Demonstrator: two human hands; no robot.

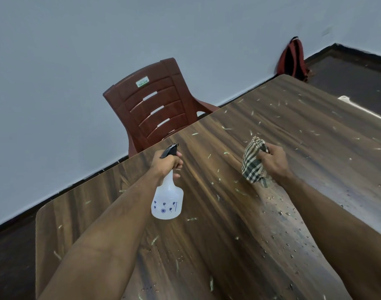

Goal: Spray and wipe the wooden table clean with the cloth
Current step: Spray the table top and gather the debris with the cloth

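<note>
The wooden table (217, 213) fills the lower frame, strewn with pale scraps and, on its right part, water droplets. My left hand (167, 164) grips the neck of a white spray bottle (168, 200) with a black nozzle, held above the table's left-middle, nozzle pointing away from me. My right hand (274, 161) clutches a bunched green-and-white checked cloth (253, 165) over the table, to the right of the bottle.
A reddish-brown plastic chair (155, 105) stands against the table's far edge. A red backpack (292, 58) leans on the wall near the far corner. A white strip (362, 108) lies along the table's right edge. Dark floor surrounds the table.
</note>
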